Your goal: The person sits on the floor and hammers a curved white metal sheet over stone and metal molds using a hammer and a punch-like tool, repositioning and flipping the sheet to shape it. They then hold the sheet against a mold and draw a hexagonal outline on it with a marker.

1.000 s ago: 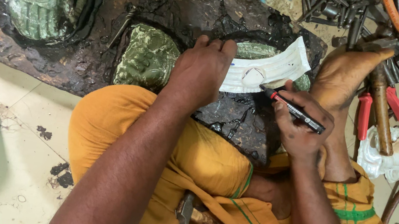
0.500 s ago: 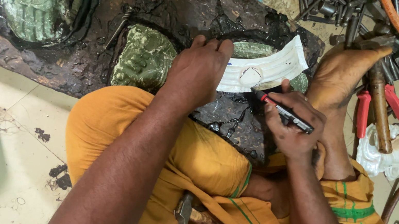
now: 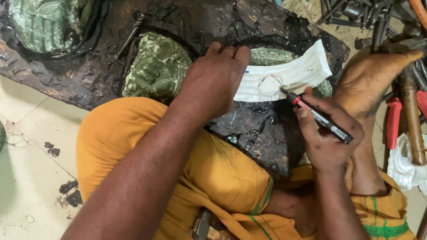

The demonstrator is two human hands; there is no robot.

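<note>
Left hand (image 3: 213, 84) presses the white curved paper template (image 3: 286, 75) flat on the green metal piece (image 3: 269, 57) in the black pitch block (image 3: 196, 6) — right hand (image 3: 325, 138) grips a marker (image 3: 317, 115), tip on paper. Some outlines drawn — most of the strip looks blank.

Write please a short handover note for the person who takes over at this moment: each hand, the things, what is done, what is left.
Left hand presses the curved white paper template flat on the green embossed metal piece in the black pitch block.
Right hand holds the black marker pen with red band, tip on the template.
Done: some lines drawn on the template.
Left: the rest of the drawing.
</note>
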